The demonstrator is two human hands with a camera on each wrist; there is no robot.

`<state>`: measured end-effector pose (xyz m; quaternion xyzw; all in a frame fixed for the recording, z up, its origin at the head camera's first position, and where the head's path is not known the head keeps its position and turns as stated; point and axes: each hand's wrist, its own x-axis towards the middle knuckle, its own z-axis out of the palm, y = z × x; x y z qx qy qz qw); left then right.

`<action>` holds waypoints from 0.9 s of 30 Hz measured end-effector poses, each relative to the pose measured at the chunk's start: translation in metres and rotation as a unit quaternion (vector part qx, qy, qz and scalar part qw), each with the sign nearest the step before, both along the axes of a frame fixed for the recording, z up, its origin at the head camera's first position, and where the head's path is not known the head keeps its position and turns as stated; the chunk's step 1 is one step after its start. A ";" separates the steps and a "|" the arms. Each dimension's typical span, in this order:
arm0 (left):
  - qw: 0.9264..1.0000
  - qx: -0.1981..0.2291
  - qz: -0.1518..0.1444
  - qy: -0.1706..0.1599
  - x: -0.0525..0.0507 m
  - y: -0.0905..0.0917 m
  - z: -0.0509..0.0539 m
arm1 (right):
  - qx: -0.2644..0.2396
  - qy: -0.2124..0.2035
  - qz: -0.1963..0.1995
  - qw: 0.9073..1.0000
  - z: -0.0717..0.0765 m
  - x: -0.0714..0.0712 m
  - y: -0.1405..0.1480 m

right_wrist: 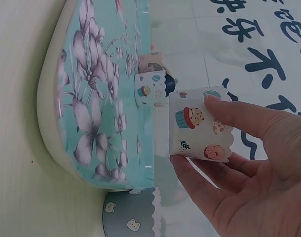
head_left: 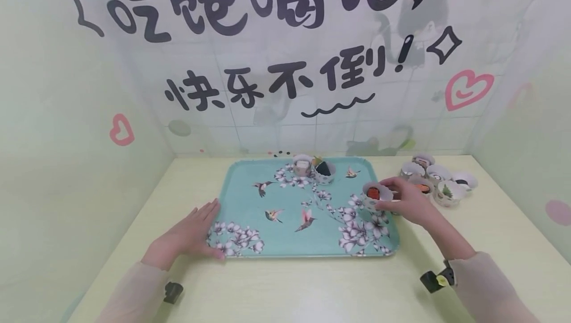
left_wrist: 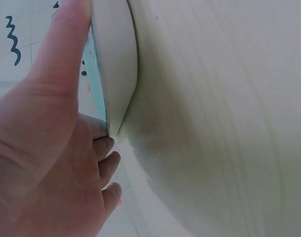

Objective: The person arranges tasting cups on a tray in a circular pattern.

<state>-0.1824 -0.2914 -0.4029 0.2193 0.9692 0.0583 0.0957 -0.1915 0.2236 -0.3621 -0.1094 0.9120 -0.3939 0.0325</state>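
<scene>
My right hand [head_left: 412,203] pinches a paper baking cup [right_wrist: 192,131] printed with cupcakes and cookies, thumb on one side and fingers on the other. A small red piece [head_left: 373,193] with a dark edge sits inside that cup. In the right wrist view the cup is above the right part of the turquoise tray [head_left: 241,189], which carries flowers and birds. At the tray's near left corner rests my left hand [head_left: 189,231], its fingers along the left side and thumb at the front edge. Two filled cups stand at the tray's back: one with a pale piece [head_left: 303,165], one with a black triangular piece [head_left: 323,168].
Several more filled paper cups [head_left: 447,193] cluster on the pale wooden table [head_left: 290,288] to the tray's right. A grey cup [right_wrist: 131,212] with bear prints stands beside the tray in the right wrist view. Behind is a wall hanging [head_left: 276,105] with large black lettering.
</scene>
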 end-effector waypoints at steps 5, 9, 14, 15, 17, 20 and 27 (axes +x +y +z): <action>1.000 0.002 0.005 -0.004 0.001 0.000 -0.001 | 0.009 -0.002 -0.002 1.000 -0.005 -0.006 -0.012; 1.000 0.001 0.003 -0.003 0.000 0.001 -0.001 | 0.021 -0.012 -0.010 1.000 -0.009 -0.011 -0.024; 1.000 0.004 0.002 -0.004 -0.001 0.001 -0.001 | 0.017 -0.020 -0.014 1.000 -0.011 -0.021 -0.042; 1.000 0.005 0.002 -0.004 -0.001 0.001 -0.001 | 0.013 -0.022 -0.014 1.000 -0.011 -0.023 -0.046; 1.000 0.007 0.002 -0.005 -0.001 0.001 -0.001 | 0.005 -0.026 -0.013 1.000 -0.011 -0.027 -0.052; 1.000 0.008 0.002 -0.007 -0.001 0.002 -0.001 | -0.008 -0.032 -0.016 0.999 -0.011 -0.034 -0.060; 1.000 0.006 0.003 -0.005 0.000 0.001 -0.001 | -0.020 -0.038 -0.028 0.999 -0.017 -0.051 -0.077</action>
